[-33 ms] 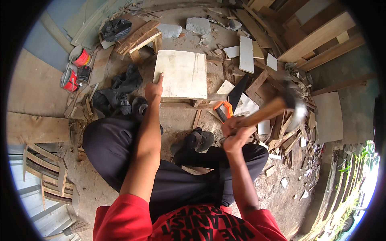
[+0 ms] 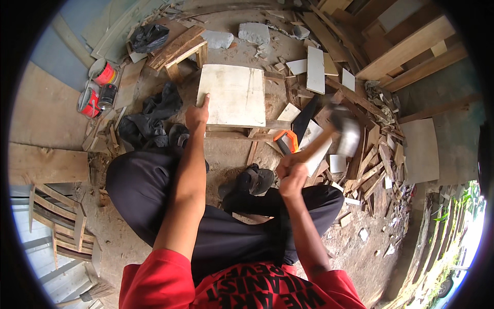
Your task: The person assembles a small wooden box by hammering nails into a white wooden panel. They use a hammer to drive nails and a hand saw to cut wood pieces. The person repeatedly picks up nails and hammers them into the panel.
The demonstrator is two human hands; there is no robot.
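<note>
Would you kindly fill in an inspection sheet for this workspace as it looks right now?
Surface: bare dirt ground strewn with chips.
Job's things: pale square board on a wooden frame; hammer raised, head blurred.
Clutter: offcuts, orange-handled handsaw, dark rags, red cans, stone blocks.
Grippers: left hand pressing on the board's near left corner; right hand shut on the hammer handle.
Cables: nothing seen.
Surroundings: stacked planks, slatted pallet, greenery at far right.
</note>
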